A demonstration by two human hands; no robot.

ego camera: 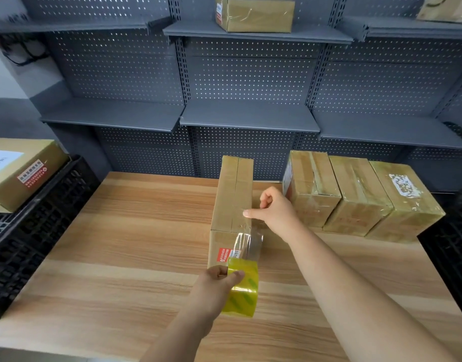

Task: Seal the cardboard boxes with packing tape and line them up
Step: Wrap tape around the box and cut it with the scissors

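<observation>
- Box [231, 194]: long, upright on the table [125, 231], near the middle; red label on its near face.
- Left hand [219, 279]: forearm reaches forward from below; fingers and thumb clenched round the tape roll [244, 287], held just in front of the box's near face.
- Tape strip [248, 242]: clear, stretched from the roll up to the box's top near edge.
- Right hand [275, 210]: arm extended from the right; one straight digit presses the strip onto the box top, other fingers curled, grasping nothing.
- Three taped boxes [355, 194]: side by side, touching, at the table's far right.
- Crate [42, 218]: left of the table, another box on top.
</observation>
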